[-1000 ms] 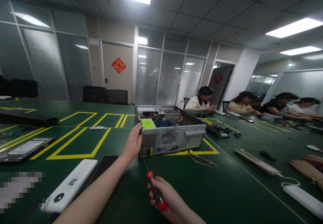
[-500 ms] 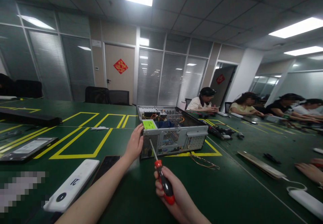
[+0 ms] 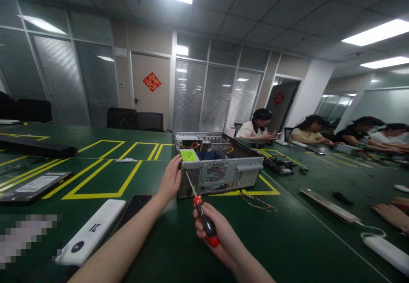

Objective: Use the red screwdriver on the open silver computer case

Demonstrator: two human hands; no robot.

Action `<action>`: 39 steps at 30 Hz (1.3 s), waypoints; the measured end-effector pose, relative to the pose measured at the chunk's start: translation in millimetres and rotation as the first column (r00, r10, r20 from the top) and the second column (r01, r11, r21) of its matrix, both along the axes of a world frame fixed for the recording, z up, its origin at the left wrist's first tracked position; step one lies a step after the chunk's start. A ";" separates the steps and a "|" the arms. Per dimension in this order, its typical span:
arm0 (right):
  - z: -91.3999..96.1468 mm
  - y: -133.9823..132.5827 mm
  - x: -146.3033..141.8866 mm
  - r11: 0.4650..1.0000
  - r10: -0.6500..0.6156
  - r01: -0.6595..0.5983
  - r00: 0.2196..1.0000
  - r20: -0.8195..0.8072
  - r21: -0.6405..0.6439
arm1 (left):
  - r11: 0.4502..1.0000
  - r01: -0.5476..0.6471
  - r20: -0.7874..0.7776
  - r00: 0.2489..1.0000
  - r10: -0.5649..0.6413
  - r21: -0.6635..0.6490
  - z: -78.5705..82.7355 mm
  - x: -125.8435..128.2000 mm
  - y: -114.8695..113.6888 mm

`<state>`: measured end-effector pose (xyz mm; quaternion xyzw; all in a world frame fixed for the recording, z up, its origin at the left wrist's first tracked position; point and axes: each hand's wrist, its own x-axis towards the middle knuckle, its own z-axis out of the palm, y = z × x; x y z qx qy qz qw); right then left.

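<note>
An open computer case (image 3: 246,164) lies on the green table with its perforated metal panel facing me. Inside its near left corner sits a power supply (image 3: 188,155) with a bright green label. My left hand (image 3: 171,177) grips that corner of the case, fingertips at the top edge. In my right hand (image 3: 223,227) is a screwdriver (image 3: 208,224) with a red and black handle, fingers wrapped round it. Its shaft slants up and left to the upper left of the panel. Whether the tip touches a screw I cannot tell.
A white power bank-like device (image 3: 91,232) marked 21 and a dark phone-like slab (image 3: 134,208) lie left. Further left is a hard drive (image 3: 36,186). A wire loop (image 3: 258,202) lies by the case. Several people sit at the right; another person's hand (image 3: 391,215) is at the right edge.
The screwdriver and my right hand have shifted slightly up and left, the tip now higher on the panel. My left hand stays on the case corner.
</note>
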<state>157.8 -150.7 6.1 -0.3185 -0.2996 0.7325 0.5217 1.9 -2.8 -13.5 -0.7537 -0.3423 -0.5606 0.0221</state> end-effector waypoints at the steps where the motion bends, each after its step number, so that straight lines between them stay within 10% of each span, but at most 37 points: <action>1: 0.1 0.4 0.6 1.000 -0.002 0.002 1.000 0.000 -0.001 | 1.000 -0.001 0.001 1.000 0.001 -0.003 0.2 0.1 -0.3; 25: 34.2 1.1 9.7 0.965 0.128 -0.150 0.985 -0.115 -0.213 | 1.000 -0.018 -0.007 1.000 0.018 -0.001 -1.1 0.2 0.2; 30: 43.8 -1.6 14.2 0.927 0.322 -0.363 0.899 -0.298 -0.094 | 1.000 -0.003 0.004 1.000 0.003 0.002 -1.2 0.7 0.7; 39: 18.1 -6.7 7.8 0.899 0.437 -0.431 0.892 -0.111 0.074 | 1.000 0.008 0.014 1.000 -0.008 -0.022 -0.9 0.4 -0.7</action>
